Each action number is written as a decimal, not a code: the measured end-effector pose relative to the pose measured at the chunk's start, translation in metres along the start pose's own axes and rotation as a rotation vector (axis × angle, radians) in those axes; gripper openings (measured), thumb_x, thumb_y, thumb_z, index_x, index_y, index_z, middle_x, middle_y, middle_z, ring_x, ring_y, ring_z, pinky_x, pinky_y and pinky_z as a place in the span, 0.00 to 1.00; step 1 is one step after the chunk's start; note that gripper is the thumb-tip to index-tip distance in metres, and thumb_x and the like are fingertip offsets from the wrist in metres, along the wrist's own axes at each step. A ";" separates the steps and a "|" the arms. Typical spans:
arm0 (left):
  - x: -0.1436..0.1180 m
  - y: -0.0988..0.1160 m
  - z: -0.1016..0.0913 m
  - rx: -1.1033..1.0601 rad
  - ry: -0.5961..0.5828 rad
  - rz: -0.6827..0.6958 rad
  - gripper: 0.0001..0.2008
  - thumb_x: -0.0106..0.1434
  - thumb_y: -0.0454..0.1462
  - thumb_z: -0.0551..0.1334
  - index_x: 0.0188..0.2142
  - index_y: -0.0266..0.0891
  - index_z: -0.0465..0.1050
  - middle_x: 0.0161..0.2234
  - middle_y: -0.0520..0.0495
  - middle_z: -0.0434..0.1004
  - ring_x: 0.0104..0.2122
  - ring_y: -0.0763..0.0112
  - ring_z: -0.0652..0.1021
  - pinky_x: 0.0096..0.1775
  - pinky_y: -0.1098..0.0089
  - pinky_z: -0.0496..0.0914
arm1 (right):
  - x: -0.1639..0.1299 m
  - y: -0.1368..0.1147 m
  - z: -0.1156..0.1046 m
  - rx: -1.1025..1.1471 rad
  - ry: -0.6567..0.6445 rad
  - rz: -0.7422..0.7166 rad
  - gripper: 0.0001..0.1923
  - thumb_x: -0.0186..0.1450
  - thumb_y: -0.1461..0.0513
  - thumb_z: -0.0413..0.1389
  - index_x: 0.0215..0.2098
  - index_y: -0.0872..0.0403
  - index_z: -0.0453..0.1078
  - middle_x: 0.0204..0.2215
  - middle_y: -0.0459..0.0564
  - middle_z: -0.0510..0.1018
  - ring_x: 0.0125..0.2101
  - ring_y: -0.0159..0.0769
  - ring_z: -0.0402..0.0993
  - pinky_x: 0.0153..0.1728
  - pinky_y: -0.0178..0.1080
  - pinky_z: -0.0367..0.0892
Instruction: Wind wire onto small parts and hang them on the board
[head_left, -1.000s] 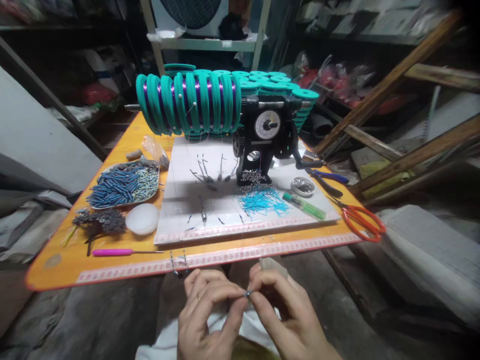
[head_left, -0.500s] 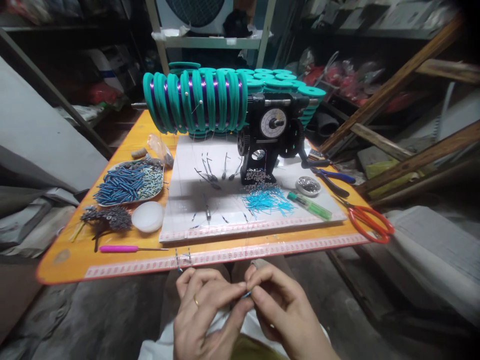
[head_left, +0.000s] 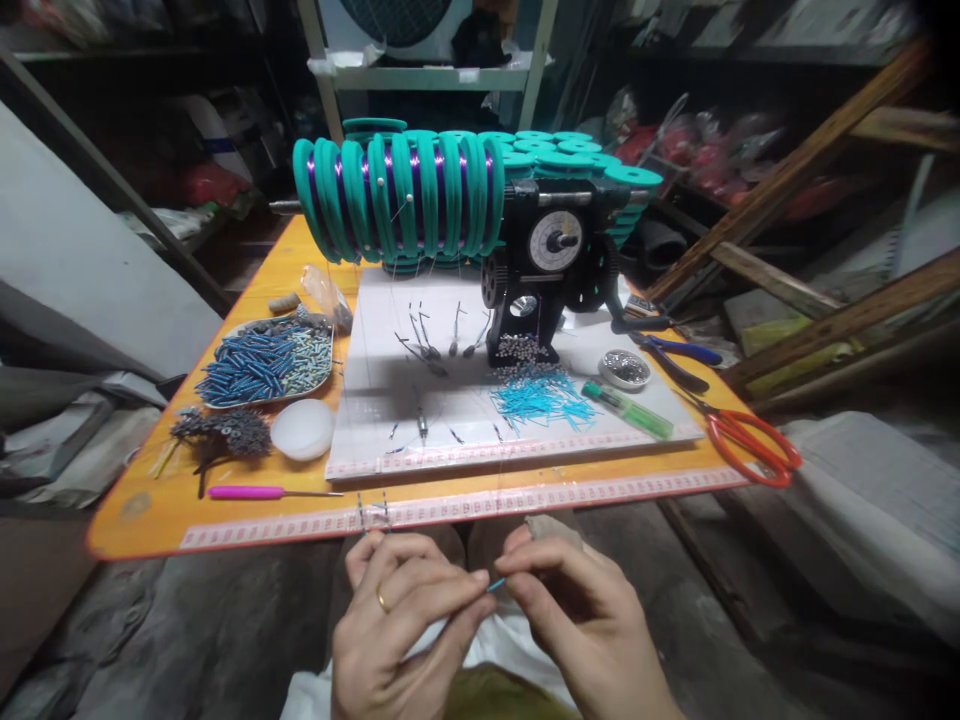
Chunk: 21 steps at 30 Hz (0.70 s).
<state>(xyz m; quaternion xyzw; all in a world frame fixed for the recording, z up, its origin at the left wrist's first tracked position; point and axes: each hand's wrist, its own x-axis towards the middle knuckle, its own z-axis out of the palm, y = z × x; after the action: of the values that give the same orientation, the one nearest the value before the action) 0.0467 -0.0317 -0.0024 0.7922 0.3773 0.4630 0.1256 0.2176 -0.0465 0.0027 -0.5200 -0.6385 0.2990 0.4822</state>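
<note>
Over my lap, below the table edge, my left hand [head_left: 409,610] pinches a thin blue tube [head_left: 495,585] between thumb and forefinger. It wears a gold ring. At the tube's other end are the thumb and fingertip of my right hand [head_left: 581,610], closed on it; any fine thread there is too thin to make out. In front stands a black winder [head_left: 555,240] with a dial, carrying a row of teal spools [head_left: 397,200] wound with purple line. Fine lines hang from the spools. Short bright-blue tubes [head_left: 544,400] lie piled beside small grey beads [head_left: 521,350] on the white board [head_left: 405,400].
On the left are a tray of blue and pale sinkers [head_left: 255,365], dark swivels [head_left: 225,432], a white bowl [head_left: 302,430] and a pink-handled hook [head_left: 247,492]. Right are a green tube [head_left: 630,410], a round dish [head_left: 624,368], pliers [head_left: 682,352] and orange-handled scissors [head_left: 754,447].
My hands have drawn slightly apart, so more of the thin blue tube shows between the fingertips. The view has shifted slightly; the table things lie as before.
</note>
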 end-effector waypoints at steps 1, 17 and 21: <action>0.000 0.000 0.000 0.005 -0.005 0.000 0.16 0.53 0.24 0.67 0.39 0.40 0.72 0.30 0.57 0.76 0.35 0.77 0.73 0.46 0.68 0.61 | 0.001 -0.001 0.000 -0.024 0.012 -0.047 0.04 0.57 0.68 0.56 0.30 0.57 0.73 0.30 0.42 0.74 0.34 0.06 0.72 0.37 0.06 0.65; 0.018 -0.019 -0.017 0.078 -0.029 0.067 0.13 0.56 0.22 0.64 0.38 0.36 0.73 0.31 0.52 0.77 0.32 0.78 0.74 0.44 0.67 0.62 | 0.024 0.025 -0.008 -0.547 0.103 -0.357 0.09 0.60 0.69 0.53 0.37 0.56 0.73 0.41 0.39 0.74 0.42 0.09 0.72 0.45 0.14 0.65; 0.025 -0.029 -0.019 0.160 -0.113 0.124 0.11 0.59 0.23 0.62 0.39 0.35 0.74 0.32 0.50 0.77 0.32 0.76 0.73 0.45 0.64 0.59 | 0.021 0.041 -0.036 -0.821 0.211 -0.359 0.11 0.59 0.68 0.56 0.40 0.54 0.74 0.41 0.38 0.74 0.39 0.08 0.71 0.43 0.16 0.62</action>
<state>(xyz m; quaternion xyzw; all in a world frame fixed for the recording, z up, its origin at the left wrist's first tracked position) 0.0243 0.0028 0.0079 0.8464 0.3555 0.3928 0.0540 0.2660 -0.0195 -0.0145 -0.5769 -0.7314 -0.1214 0.3429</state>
